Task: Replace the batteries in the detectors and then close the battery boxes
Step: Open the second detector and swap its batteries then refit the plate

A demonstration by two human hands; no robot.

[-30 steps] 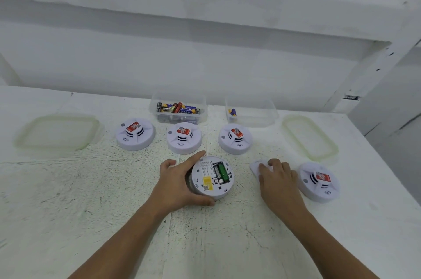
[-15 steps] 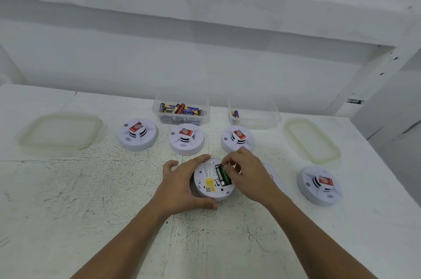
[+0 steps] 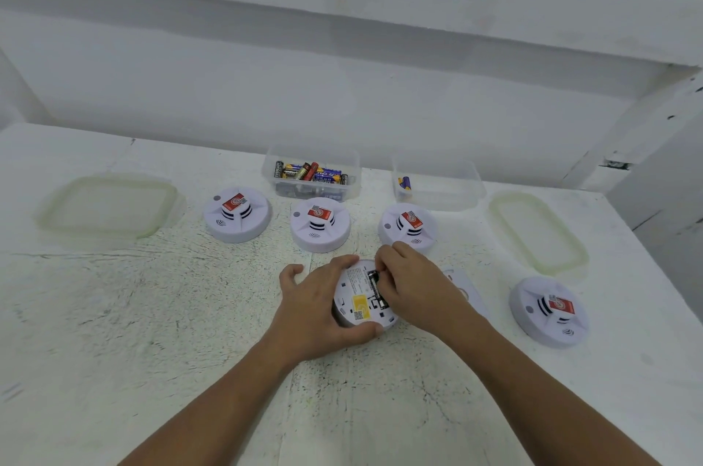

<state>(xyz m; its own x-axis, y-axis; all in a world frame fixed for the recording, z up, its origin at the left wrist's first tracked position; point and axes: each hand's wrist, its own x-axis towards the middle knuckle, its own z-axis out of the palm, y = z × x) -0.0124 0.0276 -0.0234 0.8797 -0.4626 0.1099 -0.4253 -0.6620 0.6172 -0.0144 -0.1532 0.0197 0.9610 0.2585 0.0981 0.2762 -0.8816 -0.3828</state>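
A white detector [image 3: 357,300] lies upside down on the table in front of me, its battery box open and a yellow label on its back. My left hand [image 3: 314,307] grips its left rim, thumb at the near edge. My right hand [image 3: 412,283] reaches into the battery box with curled fingertips that pinch the battery there; the fingers hide most of it. The detached white cover [image 3: 466,290] lies flat just right of my right hand.
Three detectors [image 3: 237,214] [image 3: 320,224] [image 3: 407,227] stand in a row behind, a fourth [image 3: 549,311] at the right. A clear tub [image 3: 344,195] holds several batteries; another tub [image 3: 456,195] holds one battery [image 3: 404,184]. Two lids [image 3: 106,206] [image 3: 538,233] lie at the sides.
My right hand left the cover on the table, moved left to the open battery box, and now digs its fingertips in over the green battery. My left hand kept its hold.
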